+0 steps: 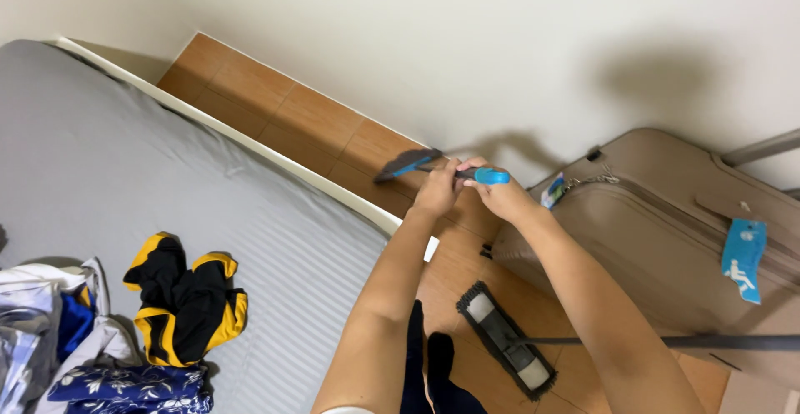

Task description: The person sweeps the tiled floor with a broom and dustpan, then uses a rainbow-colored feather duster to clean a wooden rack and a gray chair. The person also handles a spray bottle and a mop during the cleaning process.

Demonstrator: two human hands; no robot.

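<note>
Both the left hand [439,187] and the right hand [498,193] are closed around a hand brush [433,166] with a blue-tipped dark handle and a grey-blue head, held above the wooden floor [308,118] between the bed [125,164] and the tan suitcase [667,230].

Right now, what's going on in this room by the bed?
A person stands between a bed and a suitcase, holding a small brush with both hands. The left hand grips the dark shaft near the brush head, and the right hand wraps the blue handle end. The brush is raised over the narrow strip of wooden floor along the wall. A flat mop lies on the floor beside the tan suitcase. Clothes, including a black and yellow garment, lie on the grey bed.
</note>
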